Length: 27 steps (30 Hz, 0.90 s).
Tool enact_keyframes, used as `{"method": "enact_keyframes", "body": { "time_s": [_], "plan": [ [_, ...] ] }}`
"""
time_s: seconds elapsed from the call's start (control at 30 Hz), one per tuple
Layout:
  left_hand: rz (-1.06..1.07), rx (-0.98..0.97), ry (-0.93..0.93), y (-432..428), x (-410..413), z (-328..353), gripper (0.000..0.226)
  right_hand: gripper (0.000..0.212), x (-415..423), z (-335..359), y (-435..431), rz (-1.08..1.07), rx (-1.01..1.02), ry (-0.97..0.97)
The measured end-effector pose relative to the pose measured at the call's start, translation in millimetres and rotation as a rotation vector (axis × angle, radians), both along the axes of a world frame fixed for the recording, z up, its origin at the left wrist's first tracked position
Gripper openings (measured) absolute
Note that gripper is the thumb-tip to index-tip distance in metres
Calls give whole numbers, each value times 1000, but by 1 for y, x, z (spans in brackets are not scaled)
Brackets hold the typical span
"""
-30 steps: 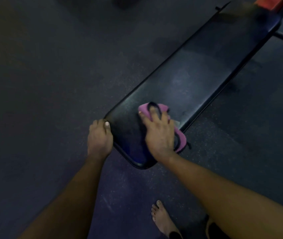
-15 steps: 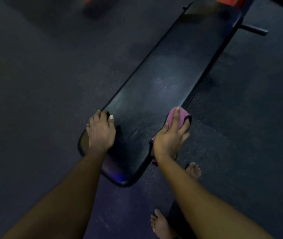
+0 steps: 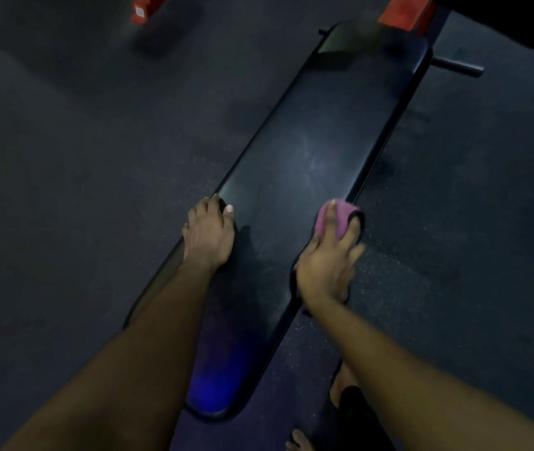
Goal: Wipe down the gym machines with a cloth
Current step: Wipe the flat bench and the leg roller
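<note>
Item: long black padded bench (image 3: 308, 164), flat top, running from the near end at the bottom of the view to the far end at upper right.

Item: small pink cloth with a dark rim (image 3: 329, 219), lying on the bench's right edge about midway along its length and folded partly over that edge.

Item: right hand (image 3: 325, 268), on the cloth at the bench's right edge. The fingers are spread and mostly straight and press the cloth flat against the padding. The outer fingers are blurred and reach past the edge.

Item: left hand (image 3: 208, 232), on the bench's left edge, level with the right hand. The fingers curl down over the edge and the thumb lies on the top surface, so it grips the padding.

Item: dark speckled rubber floor (image 3: 80, 157), on all sides of the bench.

Item: red block (image 3: 405, 11), at the bench's far end.

Item: black round bar (image 3: 457, 66), sticking out to the right of the far end.

Item: small red object (image 3: 143, 9), well left of the far end, blurred.

Item: bare foot (image 3: 298, 441), on the floor to the right of the bench's near end.
</note>
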State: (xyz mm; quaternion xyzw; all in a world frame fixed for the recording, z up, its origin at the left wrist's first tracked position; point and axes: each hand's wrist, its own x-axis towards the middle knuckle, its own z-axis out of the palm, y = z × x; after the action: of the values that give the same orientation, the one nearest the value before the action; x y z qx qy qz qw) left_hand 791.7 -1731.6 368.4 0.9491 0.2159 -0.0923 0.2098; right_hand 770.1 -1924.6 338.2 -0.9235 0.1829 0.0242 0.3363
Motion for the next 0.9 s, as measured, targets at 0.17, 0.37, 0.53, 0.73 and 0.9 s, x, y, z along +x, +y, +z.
{"method": "enact_keyframes", "body": {
  "time_s": [0.17, 0.37, 0.53, 0.73, 0.9],
  "plan": [
    [-2, -2, 33, -7, 32, -4, 55, 62, 91, 1, -28, -53, -9, 29],
    [63, -17, 28, -11, 61, -4, 53, 72, 23, -6, -16, 141, -115, -55],
    [86, 62, -59, -7, 60, -12, 46, 78, 138, -12, -56, 94, -107, 4],
    [161, 75, -64, -8, 75, -12, 38, 66, 246, -1, -81, 33, -145, 30],
    [152, 59, -37, -8, 76, -7, 37, 74, 165, -4, -60, 128, -226, -34]
  ]
}}
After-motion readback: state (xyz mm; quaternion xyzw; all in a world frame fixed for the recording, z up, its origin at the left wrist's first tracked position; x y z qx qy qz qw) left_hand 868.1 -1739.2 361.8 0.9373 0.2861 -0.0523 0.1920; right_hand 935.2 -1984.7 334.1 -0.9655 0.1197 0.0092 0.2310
